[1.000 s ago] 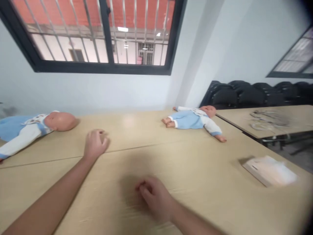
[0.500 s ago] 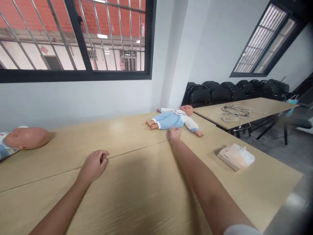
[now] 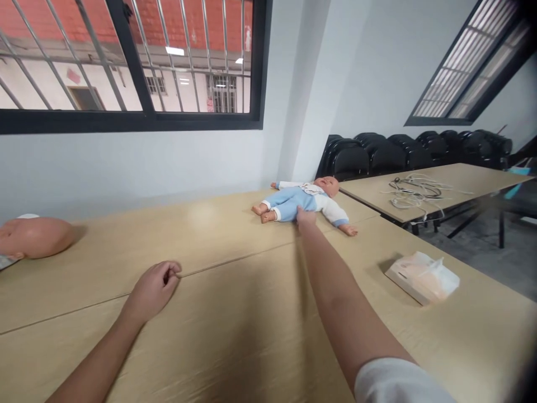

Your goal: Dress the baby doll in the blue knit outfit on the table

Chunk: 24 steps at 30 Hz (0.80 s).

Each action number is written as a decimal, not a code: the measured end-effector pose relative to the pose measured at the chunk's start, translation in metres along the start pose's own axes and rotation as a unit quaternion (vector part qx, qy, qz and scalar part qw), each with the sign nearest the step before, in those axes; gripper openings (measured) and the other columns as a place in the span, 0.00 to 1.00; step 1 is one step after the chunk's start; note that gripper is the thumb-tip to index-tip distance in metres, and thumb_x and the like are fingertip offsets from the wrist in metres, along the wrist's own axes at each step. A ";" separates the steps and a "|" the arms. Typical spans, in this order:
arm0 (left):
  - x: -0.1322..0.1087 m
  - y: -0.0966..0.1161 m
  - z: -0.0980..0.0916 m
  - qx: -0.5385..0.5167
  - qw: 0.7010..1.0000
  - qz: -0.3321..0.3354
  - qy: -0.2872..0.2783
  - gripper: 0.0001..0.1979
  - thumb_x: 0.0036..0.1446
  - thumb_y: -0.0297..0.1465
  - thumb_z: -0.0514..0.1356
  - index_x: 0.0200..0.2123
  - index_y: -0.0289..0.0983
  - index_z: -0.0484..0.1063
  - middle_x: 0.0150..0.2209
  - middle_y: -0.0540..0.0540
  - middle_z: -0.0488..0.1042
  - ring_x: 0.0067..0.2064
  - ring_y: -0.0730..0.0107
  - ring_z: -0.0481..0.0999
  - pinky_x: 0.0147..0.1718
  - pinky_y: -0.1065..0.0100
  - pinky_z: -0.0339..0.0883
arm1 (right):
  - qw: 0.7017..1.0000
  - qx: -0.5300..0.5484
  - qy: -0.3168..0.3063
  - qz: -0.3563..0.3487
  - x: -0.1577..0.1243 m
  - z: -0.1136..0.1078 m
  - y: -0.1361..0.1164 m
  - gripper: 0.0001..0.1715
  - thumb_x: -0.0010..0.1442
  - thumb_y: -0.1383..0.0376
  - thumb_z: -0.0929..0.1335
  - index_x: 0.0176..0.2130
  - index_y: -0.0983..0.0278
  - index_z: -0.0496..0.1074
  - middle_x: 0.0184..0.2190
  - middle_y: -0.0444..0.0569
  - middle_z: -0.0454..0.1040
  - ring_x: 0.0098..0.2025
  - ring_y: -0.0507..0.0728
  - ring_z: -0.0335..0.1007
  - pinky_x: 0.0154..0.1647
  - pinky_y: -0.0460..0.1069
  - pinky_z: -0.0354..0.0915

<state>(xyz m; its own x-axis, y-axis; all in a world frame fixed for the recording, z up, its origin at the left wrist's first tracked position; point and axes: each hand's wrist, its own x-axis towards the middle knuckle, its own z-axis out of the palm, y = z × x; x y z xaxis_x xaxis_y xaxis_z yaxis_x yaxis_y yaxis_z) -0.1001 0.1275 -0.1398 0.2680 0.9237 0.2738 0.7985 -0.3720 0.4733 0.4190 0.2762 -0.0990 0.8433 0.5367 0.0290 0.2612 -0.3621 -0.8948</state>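
A baby doll (image 3: pixel 296 200) in light blue trousers and a white top lies on its back on the wooden table, arms spread and feet towards the left. My right hand (image 3: pixel 306 217) reaches out to its near side; the thumb lies against the blue trousers and the other fingers are mostly hidden, closed at the doll's waist. Resting on the table by the seam, my left hand (image 3: pixel 154 288) is loosely curled with nothing visible in it. At the left edge lies a second doll (image 3: pixel 39 237), of which mainly the bald head shows.
On the right of the table (image 3: pixel 210 347) sits an open white box (image 3: pixel 423 277) with peach-coloured contents. Beyond it, a second table (image 3: pixel 482 174) carries tangled cables (image 3: pixel 419 189). Black folding chairs (image 3: pixel 350 158) stand along the wall, under barred windows.
My right hand has moved a little farther forward, onto the doll's trousers. My left hand stays on the table. The view has shifted slightly left.
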 end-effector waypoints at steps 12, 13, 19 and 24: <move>-0.002 0.014 -0.010 -0.020 1.000 -0.012 -0.003 0.07 0.59 0.33 0.53 0.34 0.41 0.71 0.34 0.48 0.77 0.38 0.61 0.74 0.39 0.63 0.64 | 0.987 0.146 0.000 -0.065 -0.066 -0.040 0.010 0.08 0.62 0.62 0.69 0.39 0.63 0.69 0.31 0.44 0.69 0.37 0.56 0.65 0.41 0.49 0.65; -0.002 0.013 -0.010 -0.021 1.000 -0.012 0.000 0.07 0.59 0.33 0.53 0.34 0.41 0.71 0.33 0.48 0.77 0.38 0.61 0.74 0.39 0.63 0.64 | 0.984 0.163 -0.012 -0.068 -0.076 -0.045 0.012 0.08 0.61 0.61 0.68 0.39 0.63 0.68 0.29 0.42 0.67 0.34 0.55 0.64 0.38 0.48 0.64; -0.005 0.009 -0.009 -0.079 0.996 -0.029 0.018 0.08 0.55 0.33 0.56 0.33 0.40 0.75 0.33 0.49 0.76 0.37 0.62 0.73 0.38 0.64 0.62 | 0.962 0.243 -0.099 -0.071 -0.158 -0.074 0.028 0.13 0.61 0.54 0.67 0.41 0.59 0.64 0.23 0.36 0.59 0.23 0.53 0.56 0.24 0.48 0.59; -0.016 0.009 -0.018 -0.137 0.985 -0.080 0.075 0.12 0.54 0.35 0.56 0.38 0.39 0.77 0.35 0.48 0.77 0.36 0.63 0.72 0.40 0.65 0.63 | 0.947 0.260 -0.166 -0.084 -0.241 -0.102 0.042 0.17 0.58 0.51 0.70 0.40 0.58 0.65 0.22 0.37 0.61 0.24 0.53 0.57 0.24 0.47 0.59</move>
<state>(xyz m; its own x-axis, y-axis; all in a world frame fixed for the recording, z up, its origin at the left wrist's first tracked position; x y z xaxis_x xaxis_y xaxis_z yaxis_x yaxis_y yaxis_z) -0.1066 0.1076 -0.1251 0.0521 0.9560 0.2887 0.6433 -0.2532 0.7225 0.2748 0.0536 -0.0983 0.5936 0.7948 0.1265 0.0393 0.1283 -0.9909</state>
